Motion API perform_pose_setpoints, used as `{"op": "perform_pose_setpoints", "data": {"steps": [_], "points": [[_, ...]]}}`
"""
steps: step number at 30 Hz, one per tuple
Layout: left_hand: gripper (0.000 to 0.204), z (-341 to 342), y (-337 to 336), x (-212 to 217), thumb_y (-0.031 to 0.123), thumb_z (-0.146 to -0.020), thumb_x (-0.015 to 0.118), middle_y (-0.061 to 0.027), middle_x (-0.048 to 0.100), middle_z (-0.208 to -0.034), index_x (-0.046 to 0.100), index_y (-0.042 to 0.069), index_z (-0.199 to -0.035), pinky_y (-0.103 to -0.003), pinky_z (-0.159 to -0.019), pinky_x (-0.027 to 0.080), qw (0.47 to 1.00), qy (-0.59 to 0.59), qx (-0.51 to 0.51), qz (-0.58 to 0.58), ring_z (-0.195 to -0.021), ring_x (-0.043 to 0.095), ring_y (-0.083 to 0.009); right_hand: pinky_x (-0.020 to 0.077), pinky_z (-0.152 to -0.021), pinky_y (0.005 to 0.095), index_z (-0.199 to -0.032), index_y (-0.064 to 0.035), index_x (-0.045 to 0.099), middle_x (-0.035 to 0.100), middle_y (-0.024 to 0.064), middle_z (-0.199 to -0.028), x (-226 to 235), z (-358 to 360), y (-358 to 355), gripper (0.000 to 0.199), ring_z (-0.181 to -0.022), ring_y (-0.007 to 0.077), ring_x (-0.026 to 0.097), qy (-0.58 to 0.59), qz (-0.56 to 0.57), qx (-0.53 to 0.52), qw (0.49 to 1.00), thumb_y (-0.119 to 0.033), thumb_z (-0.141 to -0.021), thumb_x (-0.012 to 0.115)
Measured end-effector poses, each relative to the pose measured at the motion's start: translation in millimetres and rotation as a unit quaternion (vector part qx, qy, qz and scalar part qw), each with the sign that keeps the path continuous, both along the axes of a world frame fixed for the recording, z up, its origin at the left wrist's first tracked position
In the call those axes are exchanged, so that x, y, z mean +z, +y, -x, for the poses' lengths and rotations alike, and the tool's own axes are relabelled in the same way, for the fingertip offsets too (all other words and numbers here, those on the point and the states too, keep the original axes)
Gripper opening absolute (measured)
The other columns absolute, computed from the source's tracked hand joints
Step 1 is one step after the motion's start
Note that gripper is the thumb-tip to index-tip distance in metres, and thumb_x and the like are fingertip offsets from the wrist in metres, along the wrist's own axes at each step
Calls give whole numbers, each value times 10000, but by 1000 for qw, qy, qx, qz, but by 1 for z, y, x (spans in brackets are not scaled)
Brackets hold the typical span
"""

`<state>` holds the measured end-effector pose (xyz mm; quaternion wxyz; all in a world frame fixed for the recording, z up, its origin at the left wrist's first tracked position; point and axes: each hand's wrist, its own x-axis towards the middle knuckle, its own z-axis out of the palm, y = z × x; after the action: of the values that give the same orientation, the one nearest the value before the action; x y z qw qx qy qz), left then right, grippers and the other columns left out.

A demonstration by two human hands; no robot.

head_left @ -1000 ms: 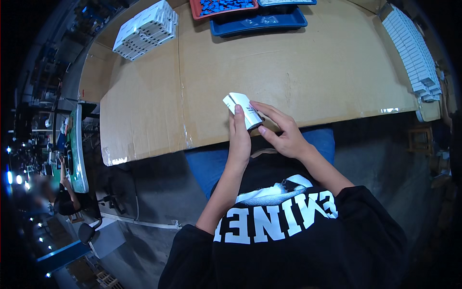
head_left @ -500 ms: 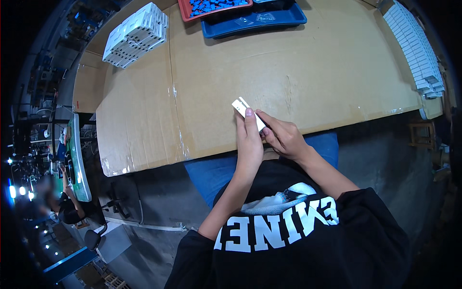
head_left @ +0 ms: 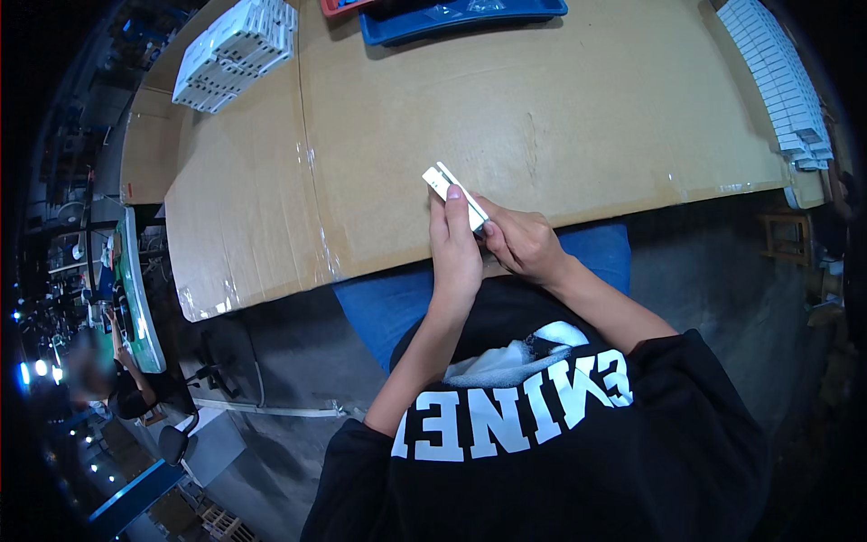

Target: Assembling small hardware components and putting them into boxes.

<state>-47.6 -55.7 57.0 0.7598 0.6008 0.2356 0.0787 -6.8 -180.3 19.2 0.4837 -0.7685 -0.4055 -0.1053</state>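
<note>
A small flat white box (head_left: 449, 187) is held edge-on over the near edge of the cardboard-covered table (head_left: 560, 117). My left hand (head_left: 454, 248) grips it from the left with fingers along its side. My right hand (head_left: 522, 242) pinches its lower end from the right. Both forearms rise from my black printed top toward the box.
A bundle of white boxes (head_left: 237, 50) lies at the table's far left. A blue tray (head_left: 461, 14) and a red tray (head_left: 341, 5) sit at the far edge. A long row of white boxes (head_left: 778, 81) runs along the right. Another person (head_left: 95, 379) sits at far left.
The white box has turned from showing its broad face to a thin edge-on view. Both hands have stayed on it, close to the table's near edge.
</note>
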Motion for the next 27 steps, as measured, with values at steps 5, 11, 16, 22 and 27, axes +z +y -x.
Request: {"op": "perform_pose_setpoints", "data": {"steps": [5, 11, 16, 22, 27], "points": [[401, 3, 10, -9, 389, -1127, 394, -12, 554, -937, 523, 36, -1267, -245, -685, 475, 1000, 0, 12, 5, -817, 541, -69, 604, -710, 381, -1313, 65, 634, 742, 227, -1055, 0, 3, 5, 344, -788, 318, 739, 26, 0, -9, 1000, -113, -1021, 604], [741, 5, 39, -2, 199, -1016, 556, -153, 552, -1332, 195, 35, -1642, -354, -1029, 488, 995, -66, -58, 47, -1183, 591, -218, 548, -939, 359, -1335, 30, 637, 675, 182, -1314, 24, -10, 2, 400, -1105, 249, 690, 269, -60, 41, 960, -263, -1112, 479], [1055, 4, 44, 3, 63, -768, 714, -193, 469, -1445, 139, 30, -1652, -440, -1176, 368, 972, -143, -113, -148, -1350, 488, -310, 547, -895, 308, -1330, 32, 612, 675, 102, -1134, 49, -17, 6, 429, -1047, 150, 653, 525, -134, 90, 836, -322, -1097, 546], [1135, 4, 41, 6, 283, -818, 768, -190, 328, -1559, 48, 53, -1665, -448, -1168, 377, 948, -209, -134, -199, -1366, 479, -323, 521, -1058, 363, -1427, 48, 505, 599, 204, -1339, 62, -9, 12, 572, -1204, 219, 628, 517, -191, 89, 830, -151, -954, 759], [1175, 16, 18, 18, 522, -884, 672, -199, 226, -1640, -94, 85, -1661, -428, -1184, 336, 970, -207, -120, 36, -1448, 389, -317, 395, -1189, 430, -1503, 30, 441, 491, 192, -1512, 61, 0, 19, 615, -1413, 268, 482, 436, -244, 141, 854, -116, -965, 700]]}}
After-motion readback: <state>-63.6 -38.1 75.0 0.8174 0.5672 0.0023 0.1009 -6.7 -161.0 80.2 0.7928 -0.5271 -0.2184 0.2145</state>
